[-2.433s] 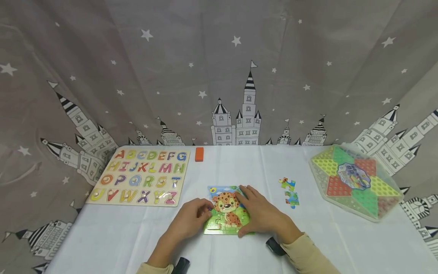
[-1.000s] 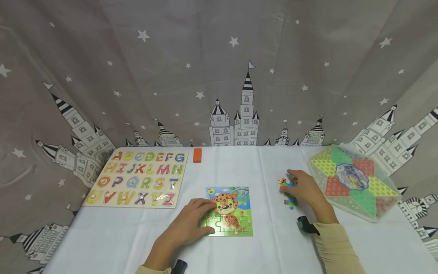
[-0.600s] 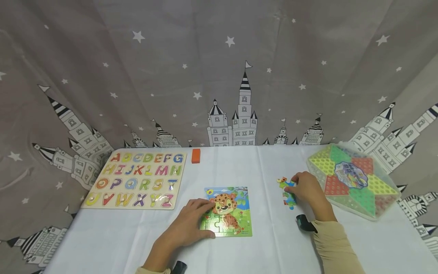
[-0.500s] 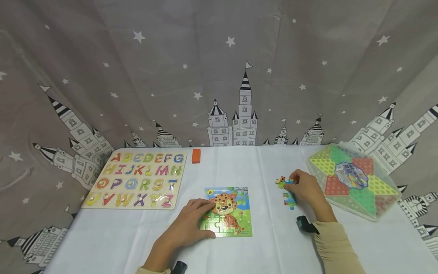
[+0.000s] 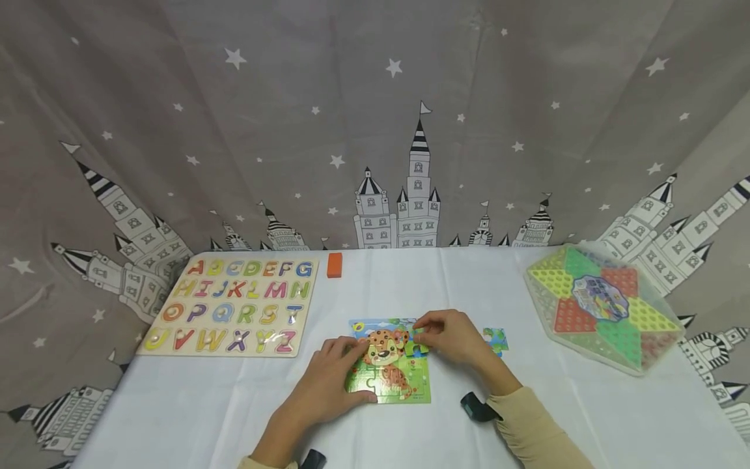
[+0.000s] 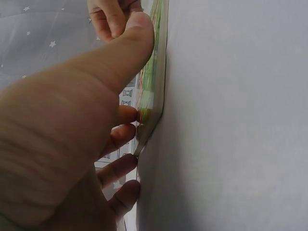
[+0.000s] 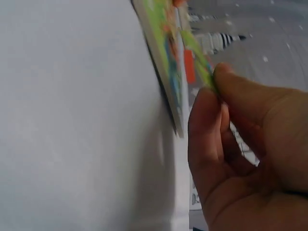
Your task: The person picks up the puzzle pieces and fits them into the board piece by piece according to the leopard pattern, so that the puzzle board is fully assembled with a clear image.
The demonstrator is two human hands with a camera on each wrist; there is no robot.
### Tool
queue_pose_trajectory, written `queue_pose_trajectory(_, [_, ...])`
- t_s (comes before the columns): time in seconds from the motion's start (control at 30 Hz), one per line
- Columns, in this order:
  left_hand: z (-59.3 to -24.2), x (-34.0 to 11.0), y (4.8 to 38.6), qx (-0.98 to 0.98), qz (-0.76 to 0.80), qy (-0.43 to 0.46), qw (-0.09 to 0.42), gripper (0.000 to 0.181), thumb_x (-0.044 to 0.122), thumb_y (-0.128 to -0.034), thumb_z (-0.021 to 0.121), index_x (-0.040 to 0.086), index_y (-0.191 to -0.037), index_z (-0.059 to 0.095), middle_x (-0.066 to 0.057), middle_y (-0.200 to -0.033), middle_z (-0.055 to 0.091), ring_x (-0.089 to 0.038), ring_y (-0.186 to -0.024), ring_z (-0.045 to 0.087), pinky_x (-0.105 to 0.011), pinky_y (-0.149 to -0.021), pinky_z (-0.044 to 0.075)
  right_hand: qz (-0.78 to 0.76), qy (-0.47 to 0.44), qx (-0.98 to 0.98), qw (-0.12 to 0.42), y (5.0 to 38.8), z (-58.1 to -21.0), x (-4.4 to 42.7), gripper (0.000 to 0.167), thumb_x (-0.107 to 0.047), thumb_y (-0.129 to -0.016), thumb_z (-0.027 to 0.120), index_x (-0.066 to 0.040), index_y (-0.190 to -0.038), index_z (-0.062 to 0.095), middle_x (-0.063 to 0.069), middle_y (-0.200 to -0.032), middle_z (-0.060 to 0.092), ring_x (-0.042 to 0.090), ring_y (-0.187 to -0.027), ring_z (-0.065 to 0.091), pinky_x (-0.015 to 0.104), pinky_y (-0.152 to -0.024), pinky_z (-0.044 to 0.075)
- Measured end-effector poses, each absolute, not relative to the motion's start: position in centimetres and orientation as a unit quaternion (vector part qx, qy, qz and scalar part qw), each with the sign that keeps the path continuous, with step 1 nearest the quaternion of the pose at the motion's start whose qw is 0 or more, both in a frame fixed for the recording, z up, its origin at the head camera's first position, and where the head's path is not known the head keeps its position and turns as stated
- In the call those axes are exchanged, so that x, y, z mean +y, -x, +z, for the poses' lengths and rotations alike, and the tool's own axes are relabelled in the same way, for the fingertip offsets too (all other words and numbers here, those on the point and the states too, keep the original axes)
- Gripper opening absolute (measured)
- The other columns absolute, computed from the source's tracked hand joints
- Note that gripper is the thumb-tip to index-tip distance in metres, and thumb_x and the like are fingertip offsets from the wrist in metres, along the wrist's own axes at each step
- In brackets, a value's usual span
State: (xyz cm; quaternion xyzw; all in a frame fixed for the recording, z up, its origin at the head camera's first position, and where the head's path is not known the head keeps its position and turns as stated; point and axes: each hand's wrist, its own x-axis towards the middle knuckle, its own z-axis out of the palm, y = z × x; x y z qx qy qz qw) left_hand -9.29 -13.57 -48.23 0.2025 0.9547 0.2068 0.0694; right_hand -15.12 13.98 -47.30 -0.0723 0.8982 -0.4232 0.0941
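Observation:
A jigsaw puzzle point(image 5: 398, 393) with a cartoon leopard lies on the white table. My left hand point(image 5: 328, 381) rests on its left side, thumb by the near edge and fingers spread loosely over the side. Thumb and index finger of my right hand point(image 5: 451, 337) pinch a green and blue jigsaw piece point(image 7: 197, 50). In the head view that piece is over the puzzle's upper right part, partly hidden by the fingers; the right wrist view shows it tilted, held above the surface. Another jigsaw piece point(image 5: 495, 339) lies right of the puzzle, partly behind my right hand.
A wooden alphabet board point(image 5: 227, 306) lies at the left. An orange block point(image 5: 334, 265) sits near the table's back edge. At the right is a hexagonal clear box point(image 5: 603, 309) with coloured triangles. A grey castle-print curtain point(image 5: 375, 98) hangs behind.
My right hand has picked up the upper of two loose jigsaw pieces and carried it left to the puzzle. The left hand stays at the puzzle's left side.

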Motion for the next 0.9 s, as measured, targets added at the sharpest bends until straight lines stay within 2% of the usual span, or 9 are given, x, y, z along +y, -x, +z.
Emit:
queue_pose_trajectory(0.17, [-48.1, -13.5, 9.2, 0.957, 0.203, -0.195, 0.074, 0.091, 0.060, -0.0777, 0.080, 0.017, -0.152, 0.050, -0.004, -0.143, 0.051, -0.030, -0.134, 0.045, -0.046, -0.102, 0.045, -0.417, 0.067, 0.902, 0.089, 14.7, -47.8, 13.2, 0.011, -0.021, -0.086, 0.082, -0.019, -0.096, 0.079, -0.007, -0.076, 0.065, 0.008, -0.071, 0.056, 0.026, -0.067, 0.047])
queue_pose_trajectory(0.4, [-48.1, -13.5, 9.2, 0.956, 0.205, -0.199, 0.067, 0.090, 0.061, -0.0792, 0.079, 0.017, -0.152, 0.050, -0.005, -0.142, 0.051, -0.031, -0.133, 0.045, -0.046, -0.102, 0.045, -0.411, 0.094, 0.897, 0.129, 14.7, -47.7, 13.1, 0.011, -0.023, -0.084, 0.083, -0.017, -0.092, 0.077, -0.005, -0.076, 0.065, 0.011, -0.070, 0.056, 0.026, -0.065, 0.045])
queue_pose_trajectory(0.7, [-48.2, -13.4, 9.2, 0.957, 0.202, -0.200, 0.062, 0.089, 0.061, -0.0795, 0.079, 0.017, -0.151, 0.050, -0.005, -0.142, 0.051, -0.031, -0.134, 0.045, -0.046, -0.102, 0.045, -0.368, 0.089, 0.920, 0.100, 13.6, -47.4, 11.5, 0.011, -0.015, -0.084, 0.083, -0.013, -0.086, 0.072, -0.005, -0.072, 0.059, 0.010, -0.066, 0.052, 0.023, -0.061, 0.042])
queue_pose_trajectory(0.9, [-48.3, -13.5, 9.1, 0.957, 0.200, -0.202, 0.059, 0.088, 0.061, -0.0795, 0.078, 0.017, -0.151, 0.051, -0.005, -0.143, 0.050, -0.031, -0.134, 0.045, -0.046, -0.101, 0.045, -0.339, 0.105, 0.931, 0.089, 13.0, -47.0, 11.2, 0.013, -0.014, -0.086, 0.081, -0.009, -0.087, 0.069, -0.001, -0.074, 0.052, 0.012, -0.067, 0.047, 0.023, -0.059, 0.037])
